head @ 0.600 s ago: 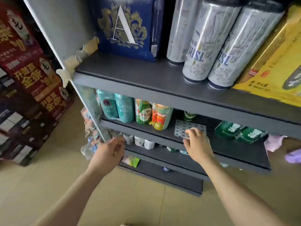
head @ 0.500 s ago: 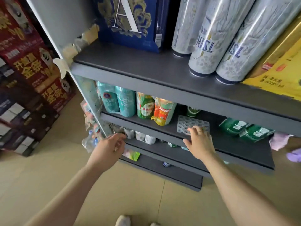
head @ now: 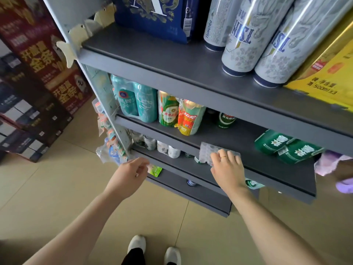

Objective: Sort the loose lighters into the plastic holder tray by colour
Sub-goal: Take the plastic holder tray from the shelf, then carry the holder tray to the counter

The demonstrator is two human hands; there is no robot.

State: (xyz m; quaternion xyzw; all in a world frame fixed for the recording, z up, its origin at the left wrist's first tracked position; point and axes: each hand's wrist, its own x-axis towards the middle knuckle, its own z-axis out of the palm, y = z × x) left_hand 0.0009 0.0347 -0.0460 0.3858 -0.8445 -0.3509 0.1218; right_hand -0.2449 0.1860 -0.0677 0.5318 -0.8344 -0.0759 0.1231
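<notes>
The plastic holder tray [head: 207, 152] lies flat on the middle shelf [head: 267, 169] of a grey rack, near its front edge, at about 1 o'clock from the person's shoes [head: 152, 249]. The right hand [head: 227, 169] rests on the tray's near end, fingers curled down over it and the thumb tucked toward the shelf lip. That grip looks like a pinch on the tray, probably to draw it off the shelf where the sorting can be done in the open. The tray's moulded cells appear empty, and no loose lighters can be made out anywhere in view, so the sorting has evidently not begun.

The left hand [head: 129, 175] hovers at 11 o'clock from the shoes, just in front of the lower shelves. Its fingers are bent inward with nothing visible between them; whether they enclose something small cannot be told.

Green beer packs [head: 286, 146] sit at 3 o'clock from the tray, leaving the bare patch where it was parked. Cans [head: 168, 109] stand further back at its 10 o'clock.
</notes>
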